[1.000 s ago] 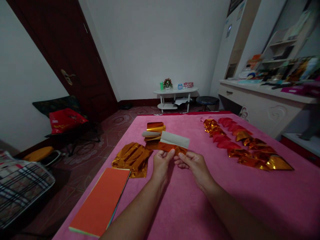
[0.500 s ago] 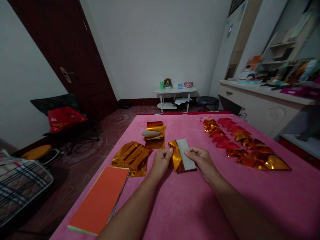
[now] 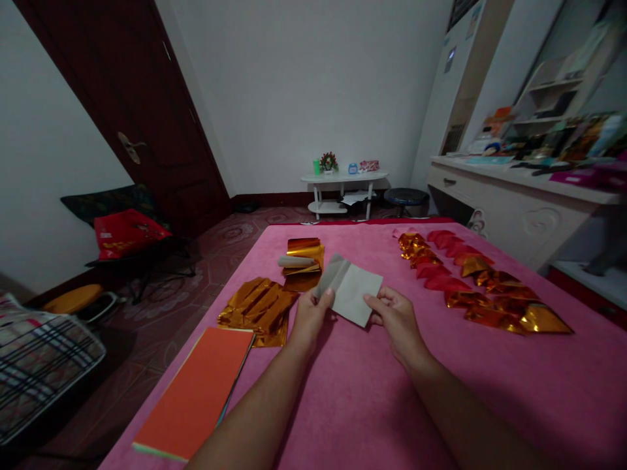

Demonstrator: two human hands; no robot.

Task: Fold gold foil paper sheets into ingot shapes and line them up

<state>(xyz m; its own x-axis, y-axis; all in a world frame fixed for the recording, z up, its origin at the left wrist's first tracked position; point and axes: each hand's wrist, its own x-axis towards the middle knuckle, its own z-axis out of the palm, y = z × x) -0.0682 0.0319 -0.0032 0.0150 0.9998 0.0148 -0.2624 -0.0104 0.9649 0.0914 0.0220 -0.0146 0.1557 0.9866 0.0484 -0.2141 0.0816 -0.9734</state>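
Note:
A sheet of foil paper (image 3: 353, 290), its pale grey backing facing up, is held over the pink cloth between both hands. My left hand (image 3: 313, 312) pinches its left edge, thumb on top. At the lower right, my right hand (image 3: 393, 313) grips it between thumb and fingers. A crease runs along the sheet's left part. Just beyond my left hand lie curled gold foil sheets (image 3: 304, 251), and to the left a pile of crinkled gold foil (image 3: 259, 307). A stack of coloured paper (image 3: 198, 391), orange on top, lies nearest me on the left.
Rows of folded red and gold foil pieces (image 3: 490, 290) lie along the right of the pink-covered table (image 3: 372, 405). Behind stand a small white table (image 3: 343, 177) and a dark stool (image 3: 405, 196). A white dresser (image 3: 509, 196) is on the right, a chair with a red bag (image 3: 130, 234) on the left.
The sheet has been opened out and turned: its gold side showed on the left before, and now only the pale backing faces up. Both hands still hold it.

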